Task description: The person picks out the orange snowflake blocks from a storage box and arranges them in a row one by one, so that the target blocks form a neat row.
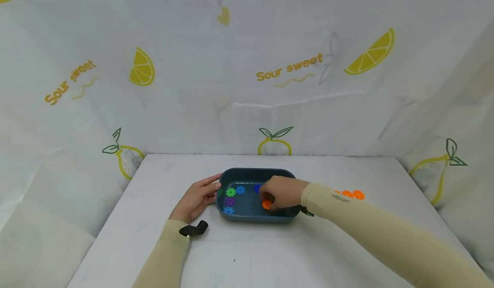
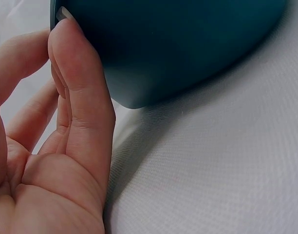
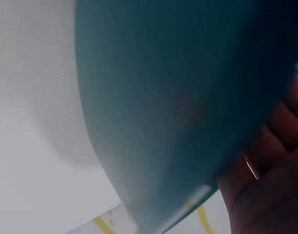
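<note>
A dark blue oblong tray (image 1: 243,217) stands on the white table with several small notched plastic discs inside. Green (image 1: 230,192), light blue (image 1: 240,190) and purple (image 1: 230,201) discs lie toward its left end. My left hand (image 1: 198,197) holds the tray's left end, its fingertips at the rim; the left wrist view shows them against the tray wall (image 2: 178,48). Inside the right half, my right hand (image 1: 282,191) reaches down with curled fingers and pinches an orange disc (image 1: 266,204). A dark blue disc (image 1: 257,188) sits just beyond, partly covered by that hand.
Several orange discs (image 1: 358,194) lie on the table right of the tray, partly behind the right forearm. White cloth (image 1: 193,108) printed with lemons hangs behind the table. A black strap (image 1: 194,229) circles the left wrist.
</note>
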Tool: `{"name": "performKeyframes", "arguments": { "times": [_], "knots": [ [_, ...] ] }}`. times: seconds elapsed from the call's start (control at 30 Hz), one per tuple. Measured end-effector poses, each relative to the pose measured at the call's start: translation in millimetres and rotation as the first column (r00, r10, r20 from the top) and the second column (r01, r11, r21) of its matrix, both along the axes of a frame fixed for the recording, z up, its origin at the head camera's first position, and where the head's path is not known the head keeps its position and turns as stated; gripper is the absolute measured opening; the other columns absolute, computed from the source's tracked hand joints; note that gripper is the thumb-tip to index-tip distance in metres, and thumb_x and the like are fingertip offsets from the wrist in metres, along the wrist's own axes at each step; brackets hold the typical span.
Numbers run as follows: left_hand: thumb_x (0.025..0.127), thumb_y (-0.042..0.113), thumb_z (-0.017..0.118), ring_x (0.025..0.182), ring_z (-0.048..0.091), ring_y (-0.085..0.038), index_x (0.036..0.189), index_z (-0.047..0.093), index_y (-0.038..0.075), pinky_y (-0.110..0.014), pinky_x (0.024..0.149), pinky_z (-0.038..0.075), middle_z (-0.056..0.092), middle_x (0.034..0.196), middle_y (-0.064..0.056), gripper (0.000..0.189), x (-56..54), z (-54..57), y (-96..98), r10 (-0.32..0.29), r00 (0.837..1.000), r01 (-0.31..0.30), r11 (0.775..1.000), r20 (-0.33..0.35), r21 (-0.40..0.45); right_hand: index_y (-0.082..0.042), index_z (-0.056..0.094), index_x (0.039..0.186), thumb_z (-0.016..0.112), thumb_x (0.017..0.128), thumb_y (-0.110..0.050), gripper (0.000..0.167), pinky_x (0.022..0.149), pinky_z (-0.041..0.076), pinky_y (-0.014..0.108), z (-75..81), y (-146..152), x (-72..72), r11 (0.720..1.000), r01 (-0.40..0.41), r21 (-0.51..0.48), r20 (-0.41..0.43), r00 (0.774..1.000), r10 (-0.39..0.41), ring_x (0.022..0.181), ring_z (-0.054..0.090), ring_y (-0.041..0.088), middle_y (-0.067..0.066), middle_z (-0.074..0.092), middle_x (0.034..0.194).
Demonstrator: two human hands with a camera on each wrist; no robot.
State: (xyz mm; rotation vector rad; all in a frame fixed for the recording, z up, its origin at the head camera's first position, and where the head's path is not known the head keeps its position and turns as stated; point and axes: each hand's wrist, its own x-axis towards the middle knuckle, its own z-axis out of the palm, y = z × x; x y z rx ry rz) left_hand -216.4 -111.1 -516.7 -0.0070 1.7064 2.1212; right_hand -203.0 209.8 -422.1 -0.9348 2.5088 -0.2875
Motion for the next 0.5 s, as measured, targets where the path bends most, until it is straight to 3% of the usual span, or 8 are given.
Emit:
{"name": "performKeyframes", "arguments": {
  "times": [0.23,0.5],
  "knots": [
    [0.102,0.024,0.077,0.092,0.069,-0.011,0.155,0.060,0.016,-0.025,0.083,0.062,0.076,0.123,-0.004,0.056,-0.8,-1.3,1.6,-0.010,1.000,0.010,1.000,-0.001,-0.002,-0.023,0.076,0.113,0.084,0.095,-0.018,0.020,0.093,0.059,0.029,6.9,23,-2.5,0.979,0.102,-0.174,0.060,0.994,-0.093,0.100,0.067,0.008,-0.015,0.072,0.106],
    [0.102,0.026,0.077,0.092,0.069,-0.012,0.156,0.059,0.015,-0.025,0.084,0.062,0.075,0.126,-0.005,0.058,0.5,0.9,1.3,-0.008,1.000,0.008,1.000,0.008,-0.003,-0.021,0.078,0.121,0.082,0.096,-0.017,0.026,0.094,0.060,0.027,15.5,51,1.7,0.925,0.166,-0.342,0.066,0.986,-0.153,0.100,0.069,0.008,-0.010,0.073,0.115]
  ]
}}
